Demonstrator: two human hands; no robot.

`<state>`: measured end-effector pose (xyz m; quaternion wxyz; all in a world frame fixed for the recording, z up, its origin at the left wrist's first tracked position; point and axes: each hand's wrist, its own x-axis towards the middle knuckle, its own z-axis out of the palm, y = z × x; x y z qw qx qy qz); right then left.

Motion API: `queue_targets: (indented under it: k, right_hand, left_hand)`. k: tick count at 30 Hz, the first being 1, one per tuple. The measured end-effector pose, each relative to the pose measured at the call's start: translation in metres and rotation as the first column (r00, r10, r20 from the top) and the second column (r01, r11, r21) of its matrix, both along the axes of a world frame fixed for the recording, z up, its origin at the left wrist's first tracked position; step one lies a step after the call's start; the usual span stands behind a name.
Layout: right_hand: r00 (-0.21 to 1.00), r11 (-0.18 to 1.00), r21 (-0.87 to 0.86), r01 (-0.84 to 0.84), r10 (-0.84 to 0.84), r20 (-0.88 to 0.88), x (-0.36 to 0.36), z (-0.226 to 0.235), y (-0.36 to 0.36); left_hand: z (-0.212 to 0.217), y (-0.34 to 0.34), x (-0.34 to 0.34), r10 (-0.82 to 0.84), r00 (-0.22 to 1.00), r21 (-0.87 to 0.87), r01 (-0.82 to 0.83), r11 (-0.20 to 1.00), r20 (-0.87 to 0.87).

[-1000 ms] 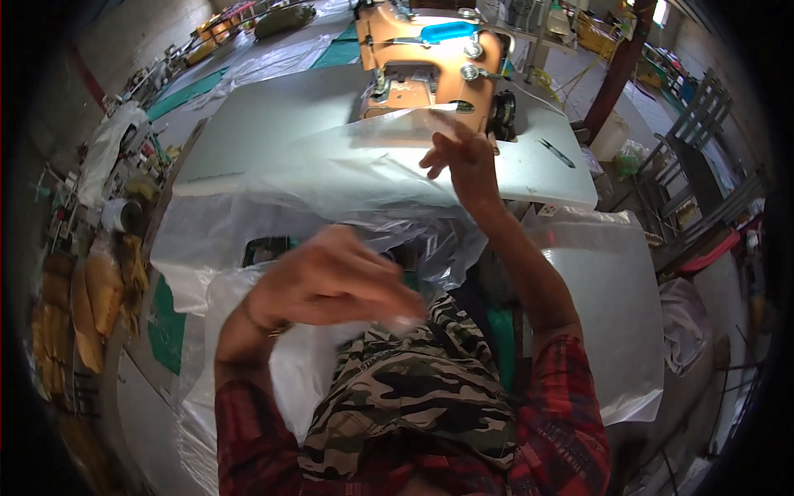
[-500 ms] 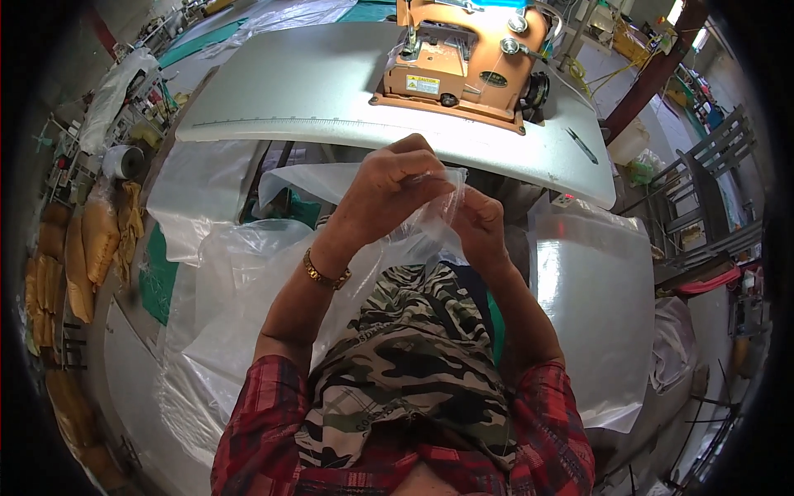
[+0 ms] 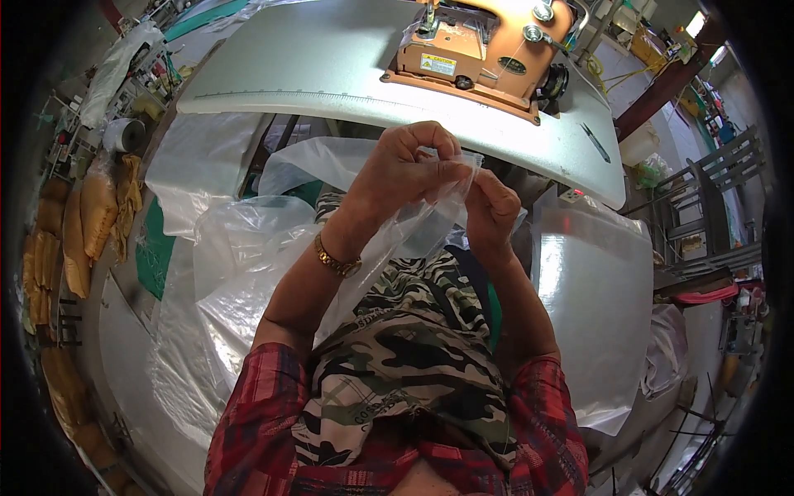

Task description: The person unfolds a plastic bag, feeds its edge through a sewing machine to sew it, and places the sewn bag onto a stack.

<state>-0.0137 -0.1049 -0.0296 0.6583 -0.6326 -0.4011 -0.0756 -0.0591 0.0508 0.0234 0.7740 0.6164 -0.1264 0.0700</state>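
Note:
Above my lap, at the table's near edge, both hands grip the edge of a clear plastic sheet [image 3: 248, 236]. My left hand [image 3: 409, 169] is closed in a pinch, its thumb and fingers pressing the sheet's upper corner. Close beside it, my right hand [image 3: 492, 211] pinches the same folded edge, fingers curled. From there the plastic falls in loose, shiny folds over my lap and down to the left. A brown sewing machine [image 3: 484, 58] stands on the table just beyond my hands. My fingers partly hide the pinched edge.
The pale worktable [image 3: 289, 70] has a ruler scale along its near edge. Small thread snips [image 3: 595, 142] lie at its right. A stack of clear plastic sheets [image 3: 591, 306] is to my right. Yellow-brown bundles [image 3: 99, 219] line the left, and a grey metal rack [image 3: 711, 198] stands at right.
My hands have shifted slightly right along with the pinched plastic edge, and the left fingers have curled more. The machine and table sit a little higher and further right in view.

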Motion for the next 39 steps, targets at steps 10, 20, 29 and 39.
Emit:
queue_targets:
  k: [10,20,29,39]
  right_hand:
    - [0.993,0.994,0.079,0.081,-0.087,0.075,0.0,-0.01,0.004]
    - [0.998,0.993,0.121,-0.004,-0.003,0.056,0.007,-0.007,0.012]
    - [0.99,0.99,0.033,0.134,-0.136,0.039,0.016,0.033,0.02]
    - [0.956,0.953,-0.121,0.277,-0.261,0.13,-0.005,-0.002,0.026]
  left_hand:
    - [-0.01,-0.003,0.004,0.041,0.998,-0.075,-0.045,0.996,-0.055]
    - [-0.014,0.016,0.019,0.048,0.994,0.244,-0.072,0.967,0.102]
    - [0.028,0.018,0.025,0.17,0.874,0.395,-0.369,0.841,0.455]
    - [0.07,0.037,0.04,0.208,0.792,0.422,-0.504,0.753,0.574]
